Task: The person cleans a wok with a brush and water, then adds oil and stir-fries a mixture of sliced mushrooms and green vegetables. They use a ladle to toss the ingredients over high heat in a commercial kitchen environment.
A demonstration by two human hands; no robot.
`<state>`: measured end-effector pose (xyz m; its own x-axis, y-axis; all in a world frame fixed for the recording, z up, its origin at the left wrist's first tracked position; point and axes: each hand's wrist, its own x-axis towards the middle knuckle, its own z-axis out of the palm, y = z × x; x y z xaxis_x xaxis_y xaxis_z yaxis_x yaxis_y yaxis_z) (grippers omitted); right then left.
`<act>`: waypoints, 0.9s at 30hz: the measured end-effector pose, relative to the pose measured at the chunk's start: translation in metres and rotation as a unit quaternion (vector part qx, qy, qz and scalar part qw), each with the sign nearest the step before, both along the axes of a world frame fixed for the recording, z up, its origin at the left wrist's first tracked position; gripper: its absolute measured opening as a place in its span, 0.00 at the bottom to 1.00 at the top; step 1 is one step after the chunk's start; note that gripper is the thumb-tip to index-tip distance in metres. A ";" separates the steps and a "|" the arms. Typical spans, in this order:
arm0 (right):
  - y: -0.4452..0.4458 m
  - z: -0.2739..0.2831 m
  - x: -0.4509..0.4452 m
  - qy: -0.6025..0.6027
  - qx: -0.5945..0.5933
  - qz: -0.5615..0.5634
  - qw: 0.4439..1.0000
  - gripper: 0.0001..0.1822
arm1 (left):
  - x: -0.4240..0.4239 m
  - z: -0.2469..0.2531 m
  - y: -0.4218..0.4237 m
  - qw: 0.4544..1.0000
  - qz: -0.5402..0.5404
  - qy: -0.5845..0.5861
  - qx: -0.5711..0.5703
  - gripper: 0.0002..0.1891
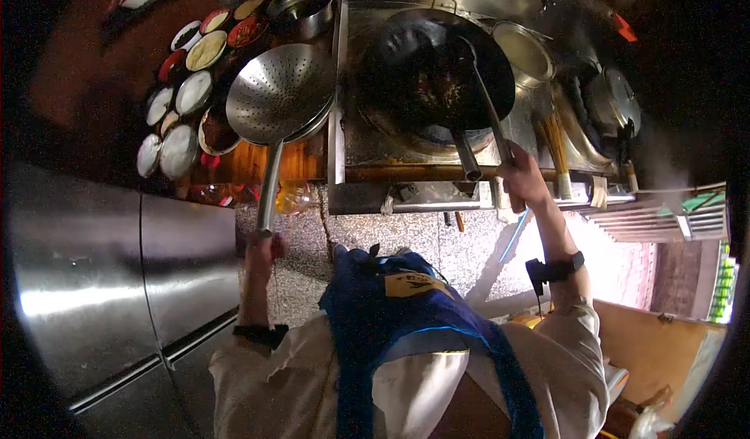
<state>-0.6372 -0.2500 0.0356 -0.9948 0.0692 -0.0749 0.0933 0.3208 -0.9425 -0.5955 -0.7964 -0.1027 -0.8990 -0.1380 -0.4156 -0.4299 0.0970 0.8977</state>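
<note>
My right hand (524, 175) is closed around the handle of a long metal ladle (489, 102), whose far end reaches into a dark wok (387, 81). The wok sits on the stove with its own tubular handle (467, 156) towards me; its contents are too dark to name. At the left, a perforated metal strainer (278, 96) lies over another round metal vessel, its handle towards me. My left hand (262, 260) is at the end of that handle, blurred; whether it grips it cannot be told.
Several bowls (206, 50) of ingredients stand left of the strainer, below a metal pot (302, 14). Right of the wok are a pan of pale liquid (524, 52), a bamboo wok brush (554, 140) and a lidded pot (621, 99). A steel cabinet (88, 251) stands at the left.
</note>
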 end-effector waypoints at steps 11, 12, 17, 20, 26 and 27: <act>0.075 -0.046 0.002 -0.041 0.324 -0.036 0.944 0.24 | 0.260 -0.094 0.003 0.922 -0.165 -0.205 -0.285 0.10; 0.082 -0.047 0.011 -0.020 0.247 -0.049 0.968 0.20 | 0.259 -0.091 0.010 0.918 -0.177 -0.192 -0.297 0.10; 0.118 -0.065 0.141 0.065 0.152 -0.248 0.955 0.20 | 0.221 -0.083 0.017 0.906 -0.234 -0.093 -0.340 0.07; 0.144 -0.131 0.304 -0.002 0.305 -0.345 0.888 0.11 | 0.166 -0.073 0.023 0.892 -0.294 0.000 -0.342 0.06; 0.002 -0.242 0.671 -0.380 0.167 -0.454 0.788 0.21 | 0.099 -0.136 0.006 0.898 -0.358 0.014 -0.255 0.09; -0.026 -0.226 0.709 -0.442 0.154 -0.451 0.760 0.29 | 0.105 -0.133 0.023 0.912 -0.329 -0.027 -0.243 0.09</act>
